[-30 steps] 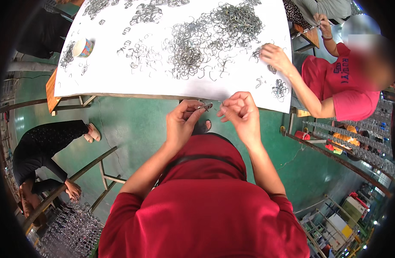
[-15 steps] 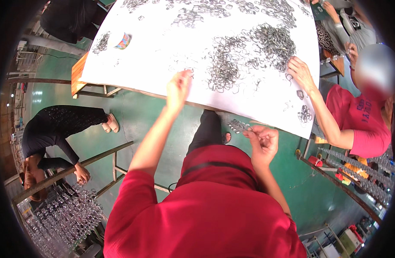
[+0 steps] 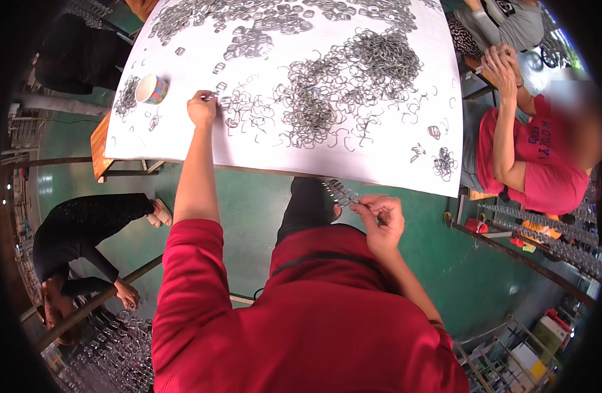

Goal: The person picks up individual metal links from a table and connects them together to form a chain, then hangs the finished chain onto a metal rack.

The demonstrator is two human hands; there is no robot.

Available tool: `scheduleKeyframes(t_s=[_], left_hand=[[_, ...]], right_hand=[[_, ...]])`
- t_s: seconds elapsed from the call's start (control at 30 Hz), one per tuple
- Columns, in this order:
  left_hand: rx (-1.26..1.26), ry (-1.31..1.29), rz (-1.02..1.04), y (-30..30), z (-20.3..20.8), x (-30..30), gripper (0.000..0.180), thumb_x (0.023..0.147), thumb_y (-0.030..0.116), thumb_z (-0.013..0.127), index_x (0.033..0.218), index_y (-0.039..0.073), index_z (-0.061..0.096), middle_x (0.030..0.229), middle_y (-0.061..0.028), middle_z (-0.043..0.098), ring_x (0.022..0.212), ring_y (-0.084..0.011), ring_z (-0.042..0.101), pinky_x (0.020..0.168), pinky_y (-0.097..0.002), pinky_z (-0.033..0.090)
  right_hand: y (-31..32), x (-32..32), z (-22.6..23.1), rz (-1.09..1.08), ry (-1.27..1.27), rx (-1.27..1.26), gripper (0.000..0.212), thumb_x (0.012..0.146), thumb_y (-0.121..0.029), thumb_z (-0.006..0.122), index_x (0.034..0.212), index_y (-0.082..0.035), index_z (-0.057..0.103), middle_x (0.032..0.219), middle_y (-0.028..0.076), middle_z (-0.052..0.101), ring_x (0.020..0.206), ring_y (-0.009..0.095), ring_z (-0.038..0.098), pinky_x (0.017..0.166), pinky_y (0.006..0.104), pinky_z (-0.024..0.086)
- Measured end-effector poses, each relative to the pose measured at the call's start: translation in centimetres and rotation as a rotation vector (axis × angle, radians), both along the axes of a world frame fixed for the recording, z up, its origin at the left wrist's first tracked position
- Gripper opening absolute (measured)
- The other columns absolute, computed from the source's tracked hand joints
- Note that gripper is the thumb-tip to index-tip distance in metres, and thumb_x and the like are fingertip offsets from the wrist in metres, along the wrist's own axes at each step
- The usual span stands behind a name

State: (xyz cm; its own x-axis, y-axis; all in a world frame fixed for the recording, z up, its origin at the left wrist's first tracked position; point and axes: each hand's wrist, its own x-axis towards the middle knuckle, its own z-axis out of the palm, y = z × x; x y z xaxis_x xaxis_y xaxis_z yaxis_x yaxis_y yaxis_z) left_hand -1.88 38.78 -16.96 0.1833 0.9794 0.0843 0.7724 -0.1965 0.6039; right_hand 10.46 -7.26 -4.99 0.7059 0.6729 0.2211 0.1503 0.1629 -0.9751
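Note:
My left hand (image 3: 202,110) reaches over the white tabletop (image 3: 183,134), fingertips pinched at a small grey metal piece (image 3: 210,97); its exact shape is partly hidden. Just right of those fingers lie loose curved metal pieces (image 3: 248,108), and squarish flat metal pieces (image 3: 245,46) spread farther back. Close to my body, below the table's near edge, my right hand (image 3: 384,223) grips one end of a narrow metal rack (image 3: 341,192) with rows of small prongs. Thumb and fingers close on it, and it points up and left.
A dense heap of curved metal pieces (image 3: 383,56) covers the table's right half. A paper cup (image 3: 151,89) lies tipped at left. Across the right edge sits a co-worker in red (image 3: 543,150). At lower left, another person in black (image 3: 85,223) bends over hanging racks (image 3: 111,347).
My left hand has moved left across the table to the squarish pieces. My right hand still holds the rack, slightly farther left. The red-sleeved co-worker's hand has lifted off the table.

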Motion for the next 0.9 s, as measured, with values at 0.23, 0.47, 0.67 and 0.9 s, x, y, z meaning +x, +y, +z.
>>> scheduleKeyframes(t_s=[0.23,0.47,0.67,0.9], left_hand=[[-0.125,-0.369,-0.089,-6.3,4.5,0.2,0.026,0.076,0.008,0.072,0.099,-0.001,0.066,0.073,-0.0023,0.062,0.066,-0.0094,0.055,0.063,-0.0249,0.047],[-0.558,-0.586,-0.54,-28.3,12.7,2.6,0.015,0.083,0.002,0.065,0.097,0.001,0.068,0.086,-0.0039,0.069,0.077,-0.007,0.063,0.069,-0.0201,0.049],[-0.379,-0.604,-0.663,-33.0,14.9,2.9,0.013,0.08,-0.003,0.065,0.093,0.0,0.067,0.09,-0.0083,0.068,0.075,-0.0138,0.068,0.066,-0.0231,0.055],[-0.331,-0.554,-0.64,-33.7,14.5,1.8,0.012,0.079,-0.003,0.066,0.09,0.001,0.068,0.088,-0.0088,0.068,0.076,-0.0145,0.067,0.064,-0.0252,0.054]], right_hand=[[0.0,0.3,-0.1,-0.007,-0.062,-0.103,0.019,0.081,0.012,0.06,0.087,-0.001,0.047,0.092,0.013,0.065,0.078,0.013,0.065,0.071,0.025,0.054],[0.2,0.2,-1.0,0.017,-0.001,-0.11,0.016,0.082,0.01,0.059,0.088,0.0,0.048,0.091,0.011,0.065,0.08,0.015,0.067,0.07,0.0253,0.054],[0.4,-0.1,-1.0,0.02,-0.018,-0.162,0.017,0.081,0.008,0.062,0.089,-0.001,0.049,0.089,0.011,0.065,0.079,0.017,0.068,0.067,0.0266,0.055],[0.5,-0.1,-1.7,0.1,-0.034,-0.192,0.017,0.081,0.003,0.064,0.094,-0.001,0.052,0.087,0.009,0.065,0.077,0.017,0.068,0.064,0.0276,0.054]])
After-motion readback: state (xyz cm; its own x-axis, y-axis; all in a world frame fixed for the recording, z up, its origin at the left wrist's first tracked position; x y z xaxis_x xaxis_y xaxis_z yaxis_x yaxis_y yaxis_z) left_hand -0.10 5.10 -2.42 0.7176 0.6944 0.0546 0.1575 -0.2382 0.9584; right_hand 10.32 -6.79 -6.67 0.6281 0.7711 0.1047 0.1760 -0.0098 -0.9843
